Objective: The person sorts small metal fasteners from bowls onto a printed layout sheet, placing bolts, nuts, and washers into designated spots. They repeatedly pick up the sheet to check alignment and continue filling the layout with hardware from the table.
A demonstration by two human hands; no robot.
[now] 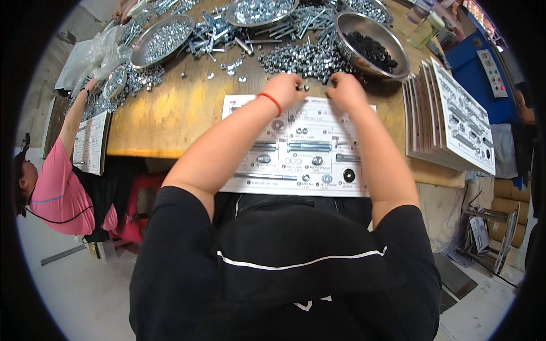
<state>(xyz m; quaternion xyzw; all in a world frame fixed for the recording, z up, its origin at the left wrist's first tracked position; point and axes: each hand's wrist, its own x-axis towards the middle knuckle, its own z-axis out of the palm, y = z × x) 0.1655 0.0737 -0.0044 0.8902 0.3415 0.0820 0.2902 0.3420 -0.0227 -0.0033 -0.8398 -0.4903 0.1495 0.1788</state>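
Note:
A white printed hardware board (244,186) lies at the table's near edge, with bolts, nuts and washers on its marked spots. Just beyond its far edge is a heap of small metal nuts (301,59). My left hand (284,92), with a red band on the wrist, is at the near side of this heap, its fingers curled together. My right hand (347,92) is bent inward at the heap's right end, fingers also closed. What either set of fingertips pinches is too small to name. A black washer (348,175) sits at the board's lower right.
A steel bowl of black parts (372,51) stands beyond my right hand. Loose bolts (213,37) and a dish of small parts (165,42) lie farther left. Stacked printed boards (463,119) lean at the right. At the left, a person in pink (65,187) reaches into parts.

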